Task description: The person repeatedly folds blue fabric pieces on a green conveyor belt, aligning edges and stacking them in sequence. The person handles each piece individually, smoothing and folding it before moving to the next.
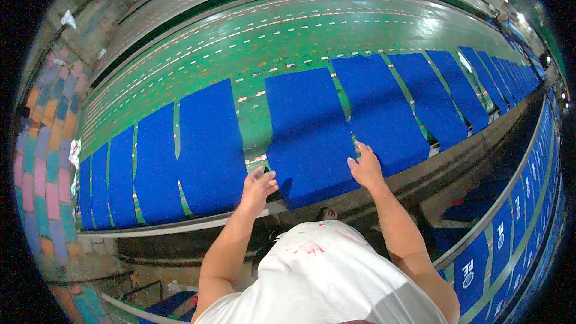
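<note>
A flat blue fabric panel (pixel 310 135) lies on the long green table (pixel 252 130) in front of me, its near edge at the table's edge. My left hand (pixel 260 185) is by its lower left corner, fingers parted, with nothing seen in it. Over the narrow gap on the panel's right side is my right hand (pixel 365 165), thumb and fingers apart and also holding nothing visible; whether it touches the cloth I cannot tell. Another blue panel (pixel 211 148) lies to the left, across a wider gap, and a further one (pixel 382 108) to the right.
Several more blue panels run along the table both ways. Behind me at the right is a second table with blue panels bearing white prints (pixel 469 273). A white scrap (pixel 465 62) lies between panels at the right. Coloured paving (pixel 51 153) covers the floor at the left.
</note>
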The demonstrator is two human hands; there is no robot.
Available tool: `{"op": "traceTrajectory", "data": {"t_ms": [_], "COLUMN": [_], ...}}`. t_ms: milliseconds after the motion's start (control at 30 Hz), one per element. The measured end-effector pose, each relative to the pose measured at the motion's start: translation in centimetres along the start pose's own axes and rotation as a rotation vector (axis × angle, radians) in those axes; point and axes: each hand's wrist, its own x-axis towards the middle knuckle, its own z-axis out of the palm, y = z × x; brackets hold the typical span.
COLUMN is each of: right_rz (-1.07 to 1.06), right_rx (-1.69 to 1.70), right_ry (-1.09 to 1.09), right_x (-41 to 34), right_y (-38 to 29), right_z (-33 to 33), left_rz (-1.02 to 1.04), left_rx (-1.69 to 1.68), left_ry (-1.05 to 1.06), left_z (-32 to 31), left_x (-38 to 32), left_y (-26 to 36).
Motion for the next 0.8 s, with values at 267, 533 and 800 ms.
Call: {"op": "traceTrajectory", "data": {"t_ms": [267, 533, 800], "right_rz": [0.476, 0.036, -0.338], "right_rx": [1.331, 1.216, 1.177], "right_ry": [-0.332, -0.522, -0.263], "right_x": [6.2, 14.3, 23.6], "right_y": [0.6, -6.9, -15.9], "right_z": [-0.1, -5.6, -4.9], "left_rz": [-0.049, 0.328, 0.779], "left_rx": [-0.152, 0.033, -0.032], "left_ry": [0.037, -0.102, -0.045], "left_z": [7.8, 7.6, 6.0], "left_x": [4.4, 2.3, 11.6], "left_y": [4.5, 15.2, 23.6]}}
